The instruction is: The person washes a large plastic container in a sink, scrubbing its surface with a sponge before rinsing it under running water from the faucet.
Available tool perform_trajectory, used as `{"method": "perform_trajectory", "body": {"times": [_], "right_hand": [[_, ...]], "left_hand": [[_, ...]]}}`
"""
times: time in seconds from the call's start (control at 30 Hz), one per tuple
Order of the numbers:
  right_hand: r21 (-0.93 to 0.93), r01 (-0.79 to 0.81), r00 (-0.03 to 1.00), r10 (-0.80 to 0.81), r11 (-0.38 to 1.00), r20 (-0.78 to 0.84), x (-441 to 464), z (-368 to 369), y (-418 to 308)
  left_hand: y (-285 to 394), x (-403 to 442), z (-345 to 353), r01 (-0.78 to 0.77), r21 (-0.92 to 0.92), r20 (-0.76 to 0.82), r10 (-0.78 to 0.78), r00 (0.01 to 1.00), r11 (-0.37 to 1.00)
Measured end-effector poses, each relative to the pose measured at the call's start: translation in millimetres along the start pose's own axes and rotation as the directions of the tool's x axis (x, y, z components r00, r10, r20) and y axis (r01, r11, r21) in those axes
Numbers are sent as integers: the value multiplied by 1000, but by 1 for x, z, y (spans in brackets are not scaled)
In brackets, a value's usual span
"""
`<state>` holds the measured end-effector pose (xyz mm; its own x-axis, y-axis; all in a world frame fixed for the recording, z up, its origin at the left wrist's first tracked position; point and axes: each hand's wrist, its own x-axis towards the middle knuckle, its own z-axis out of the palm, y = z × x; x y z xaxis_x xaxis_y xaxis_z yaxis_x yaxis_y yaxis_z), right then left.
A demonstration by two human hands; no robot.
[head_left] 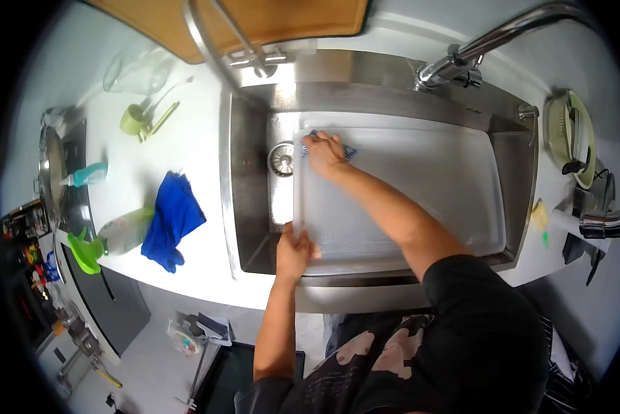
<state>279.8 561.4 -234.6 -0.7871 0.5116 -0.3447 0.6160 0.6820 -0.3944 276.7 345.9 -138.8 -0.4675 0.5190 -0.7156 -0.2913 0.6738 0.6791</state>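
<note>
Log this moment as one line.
left hand: grips translucent tray rim | right hand: on striped cloth, over tray | tray: inside stainless-steel sink | blue cloth: beside spray bottle

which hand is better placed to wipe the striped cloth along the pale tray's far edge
Probably the right hand: it has the striped cloth under its fingers near the pale tray's far left corner, while the left hand holds the left edge, nearer the body.

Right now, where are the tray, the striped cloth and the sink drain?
Tray (pixel 427 183): head view, bare middle of its surface.
Striped cloth (pixel 350 151): head view, the part showing beside the right hand (pixel 326 153).
Sink drain (pixel 281 159): head view, near its centre.
</note>
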Motion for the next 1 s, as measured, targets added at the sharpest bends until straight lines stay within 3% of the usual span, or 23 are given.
{"method": "perform_trajectory", "body": {"times": [0.07,0.13,0.2,0.27,0.3,0.33,0.4,0.43,0.5,0.53,0.57,0.6,0.7,0.77,0.8,0.83,0.9,0.97,1.0], "right_hand": [[37,-39,999,39,999,-4,-13,0,16],[-70,-167,983,171,983,58,-42,-20,63],[39,-184,965,188,982,-181,-85,-3,154],[40,-456,872,456,889,-178,-131,-27,223],[-103,-462,863,419,881,-283,-156,-31,260],[-201,-557,823,503,806,-263,-170,-31,303],[-54,-697,661,612,715,-434,-198,-37,350],[-49,-695,662,612,717,-432,-192,-41,335],[-4,-748,640,719,664,-271,-166,-39,289],[-63,-600,748,533,797,-395,-150,0,286],[-118,-484,777,364,867,-514,-131,32,263],[81,-293,886,303,953,-351,-126,13,223],[-38,-218,878,179,975,-444,-124,5,233],[-21,-414,846,376,910,-378,-156,-18,295],[-72,-553,767,473,830,-434,-176,-26,325],[-101,-595,751,507,797,-423,-200,-42,347],[-127,-622,734,518,773,-439,-194,-56,356],[-195,-631,752,531,751,-390,-164,-19,337],[-153,-557,798,476,816,-370,-147,-8,308]], "left_hand": [[-1,-4,-1,5,-35,27,-4,1000,999],[4,-2,3,-21,-29,2,21,1000,999],[3,-1,4,-31,-31,7,31,999,999],[10,-3,6,-30,53,-23,32,999,998],[7,-1,5,-42,58,-23,44,999,997],[4,0,5,-43,79,-41,47,998,996],[9,0,6,-34,133,-54,41,998,991],[9,-2,7,-34,136,-58,42,997,990],[13,-3,10,-32,153,-68,43,997,988],[14,-2,11,-38,156,-68,49,996,987],[12,-3,10,-28,106,-61,34,998,994],[11,-4,11,-21,52,-53,24,998,998],[8,-4,8,-33,112,-50,38,998,993],[-1,3,4,-64,126,-26,68,997,990],[1,1,2,-65,128,-33,69,997,990],[3,1,6,-60,143,-43,66,997,988],[10,2,11,-54,143,-71,65,995,988],[12,-2,10,-54,140,-77,65,995,989],[11,-3,10,-52,143,-65,62,996,988]]}}
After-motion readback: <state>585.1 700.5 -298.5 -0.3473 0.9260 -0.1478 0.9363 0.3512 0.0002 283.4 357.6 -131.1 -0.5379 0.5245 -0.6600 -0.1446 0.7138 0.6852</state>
